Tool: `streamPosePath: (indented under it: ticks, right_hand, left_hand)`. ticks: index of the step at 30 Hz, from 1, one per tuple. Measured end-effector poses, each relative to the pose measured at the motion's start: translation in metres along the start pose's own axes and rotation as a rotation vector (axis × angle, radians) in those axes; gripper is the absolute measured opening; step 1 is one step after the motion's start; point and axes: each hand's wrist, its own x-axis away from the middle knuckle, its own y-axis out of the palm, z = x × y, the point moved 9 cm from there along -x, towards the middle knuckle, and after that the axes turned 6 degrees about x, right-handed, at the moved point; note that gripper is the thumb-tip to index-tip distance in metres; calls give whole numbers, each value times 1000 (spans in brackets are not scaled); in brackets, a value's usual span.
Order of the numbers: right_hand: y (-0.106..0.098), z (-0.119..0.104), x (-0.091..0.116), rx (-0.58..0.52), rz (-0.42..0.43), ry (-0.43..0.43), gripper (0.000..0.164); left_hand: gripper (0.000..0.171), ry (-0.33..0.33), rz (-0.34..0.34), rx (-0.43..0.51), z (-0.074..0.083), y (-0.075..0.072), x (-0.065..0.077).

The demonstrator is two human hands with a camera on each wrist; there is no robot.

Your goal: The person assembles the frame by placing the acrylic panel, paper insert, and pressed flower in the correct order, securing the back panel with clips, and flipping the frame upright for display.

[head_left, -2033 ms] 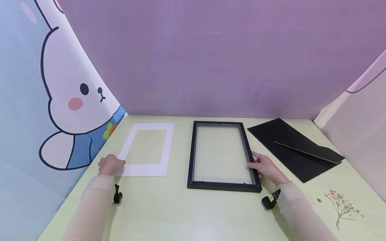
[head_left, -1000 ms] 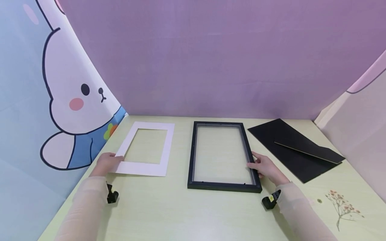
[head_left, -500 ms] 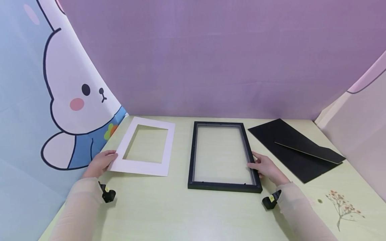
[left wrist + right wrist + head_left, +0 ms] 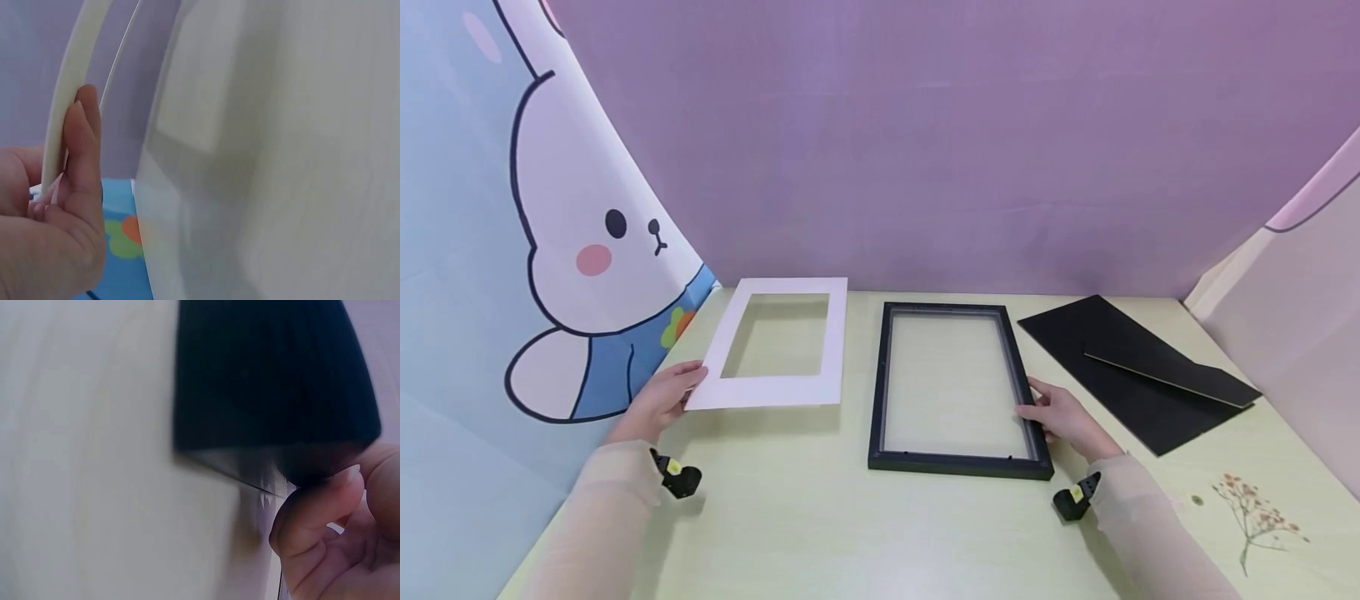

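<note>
One thumb (image 4: 692, 377) partly covers white mat (image 4: 767, 392).

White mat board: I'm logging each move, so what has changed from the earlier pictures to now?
The left hand has raised the white mat board up off the tabletop, pinching it by its near left corner. Unchanged: the right hand holds the right side of the black picture frame, and the black backing board lies where it was.

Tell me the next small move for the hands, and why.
Probably carry the white mat rightward over the black frame: the left hand holds it raised above the table, while the right hand grips the frame's right side.
</note>
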Motion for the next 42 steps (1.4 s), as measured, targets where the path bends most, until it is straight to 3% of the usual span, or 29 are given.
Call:
streamPosePath:
  ticks: [8, 16, 22, 33, 42]
  right_hand:
    - [0, 0, 0, 5, 0, -2, 71]
    - [-1, -1, 0, 3, 5, -10, 70]
    - [-1, -1, 0, 3, 6, -3, 69]
    - [-1, -1, 0, 2, -1, -6, 70]
    - [-1, -1, 0, -13, 2, -9, 70]
  left_hand:
    - [61, 41, -28, 44, 11, 26, 2]
    - [59, 50, -36, 108, 19, 41, 3]
    - [59, 26, -41, 169, 22, 52, 3]
    - [55, 14, -26, 173, 31, 76, 1]
    - [53, 19, -77, 212, 34, 98, 0]
